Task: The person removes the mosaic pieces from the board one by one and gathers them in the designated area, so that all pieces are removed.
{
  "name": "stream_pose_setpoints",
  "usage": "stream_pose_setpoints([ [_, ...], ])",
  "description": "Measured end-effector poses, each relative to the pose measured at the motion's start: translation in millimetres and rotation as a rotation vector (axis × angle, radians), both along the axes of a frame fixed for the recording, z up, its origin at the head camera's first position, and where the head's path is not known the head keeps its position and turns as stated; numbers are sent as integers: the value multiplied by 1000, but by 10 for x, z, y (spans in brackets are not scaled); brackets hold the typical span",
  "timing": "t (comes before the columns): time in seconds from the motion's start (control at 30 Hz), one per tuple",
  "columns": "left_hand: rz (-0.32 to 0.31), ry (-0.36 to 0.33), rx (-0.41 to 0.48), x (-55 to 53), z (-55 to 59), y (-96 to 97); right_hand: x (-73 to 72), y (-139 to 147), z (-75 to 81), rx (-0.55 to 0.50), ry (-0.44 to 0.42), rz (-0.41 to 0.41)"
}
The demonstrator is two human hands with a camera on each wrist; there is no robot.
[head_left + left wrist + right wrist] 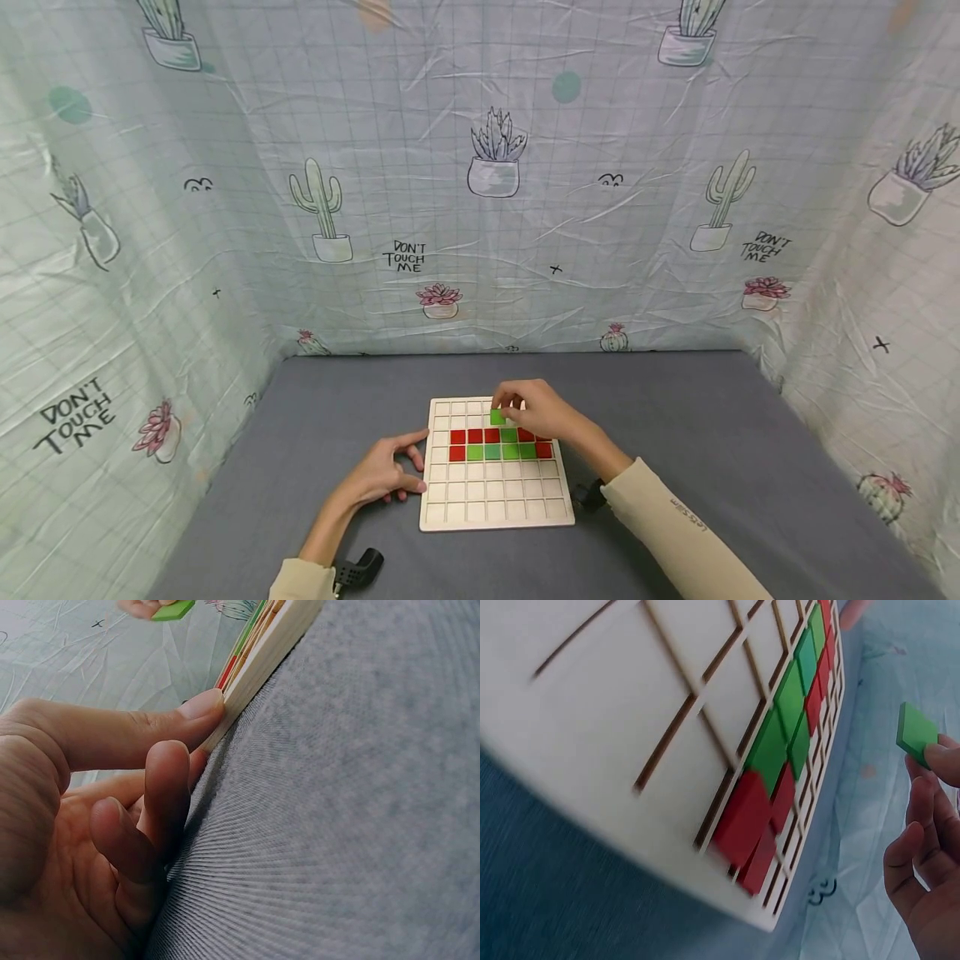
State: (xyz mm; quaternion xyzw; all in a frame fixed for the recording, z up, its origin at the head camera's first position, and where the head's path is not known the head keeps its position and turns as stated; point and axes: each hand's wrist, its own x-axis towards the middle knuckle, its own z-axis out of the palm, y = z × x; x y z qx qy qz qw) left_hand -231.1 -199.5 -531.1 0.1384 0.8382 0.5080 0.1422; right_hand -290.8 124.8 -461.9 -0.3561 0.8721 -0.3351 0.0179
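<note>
A pale wooden board (pixel 495 508) with a square grid lies flat on the table. Two adjoining rows of its cells hold red tiles (pixel 457 437) and green tiles (pixel 510 451); one tile is a bluer green (pixel 492 452). Above the board's far part, my right hand (pixel 536 408) pinches a loose green square tile (pixel 916 731) between thumb and fingertips, clear of the surface. My left hand (pixel 382 471) rests at the board's left side, its thumb (pixel 202 705) and index finger touching the edge. The right hand hides some cells at the far right.
Grey cloth (pixel 360 383) covers the table around the board. Patterned curtains (pixel 495 233) with cactus drawings hang behind and on both sides. A black wrist device (pixel 360 568) sits by the left forearm, another (pixel 590 496) under the right.
</note>
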Motion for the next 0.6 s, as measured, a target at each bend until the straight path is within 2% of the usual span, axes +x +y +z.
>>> stream_pose_setpoints([
  [0.37, -10, 7, -2, -10, -10, -18, -30, 353, -55, -21, -27, -26],
  [0.6, -16, 2, 11, -16, -16, -21, -63, 552, -111, 7, -50, -87],
])
